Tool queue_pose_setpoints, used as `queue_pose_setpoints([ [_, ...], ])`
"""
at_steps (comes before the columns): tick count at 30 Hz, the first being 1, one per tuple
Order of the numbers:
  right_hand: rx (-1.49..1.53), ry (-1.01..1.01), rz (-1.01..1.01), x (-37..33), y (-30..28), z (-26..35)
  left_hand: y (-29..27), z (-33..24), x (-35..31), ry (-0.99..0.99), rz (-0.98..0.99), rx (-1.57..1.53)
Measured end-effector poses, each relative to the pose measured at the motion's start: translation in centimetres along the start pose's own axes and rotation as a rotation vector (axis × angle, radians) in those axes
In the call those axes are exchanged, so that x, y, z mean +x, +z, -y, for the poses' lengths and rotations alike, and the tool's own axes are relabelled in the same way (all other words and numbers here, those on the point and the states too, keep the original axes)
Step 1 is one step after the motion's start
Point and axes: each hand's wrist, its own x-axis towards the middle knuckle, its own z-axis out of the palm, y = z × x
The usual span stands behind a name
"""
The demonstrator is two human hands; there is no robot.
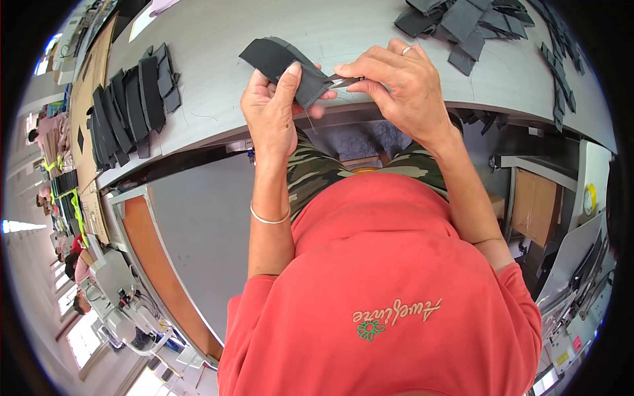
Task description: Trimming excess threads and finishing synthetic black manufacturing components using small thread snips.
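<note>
My left hand (274, 109) is closed on a dark grey fabric piece (271, 58), thumb on top and fingers beneath. A stitched edge of the piece faces my right hand, and a loose thread hangs from its lower corner. Between the thumb and fingers of my right hand (406, 86) is a small pair of thread snips (343, 82). Their pointed metal tips touch or nearly touch the fabric's stitched edge. Both hands are over the front edge of the pale work table (205, 72).
A row of dark fabric strips (135, 99) lies at the table's left. More cut pieces are heaped (462, 26) at the far right, with narrow strips (558, 72) beside them. A sewing machine (119, 297) stands at the lower left. A cardboard box (533, 204) sits under the table at right.
</note>
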Motion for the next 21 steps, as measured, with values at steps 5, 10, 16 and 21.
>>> queue_pose_setpoints([
  [5, 0.061, -0.009, 0.033, 0.0, 0.3, -0.4, -0.2, -0.2, 0.0, -0.017, 0.039, 0.042],
  [10, 0.176, 0.006, 0.040, -0.1, 0.8, -0.7, -0.3, -0.1, -0.1, -0.041, 0.061, 0.004],
  [16, 0.153, 0.006, 0.051, -0.1, 0.5, -0.3, -0.1, 0.2, 0.1, -0.061, 0.067, -0.033],
  [21, 0.026, -0.034, 0.046, 0.1, -0.2, 0.3, -0.2, 0.1, 0.0, -0.070, 0.067, -0.090],
])
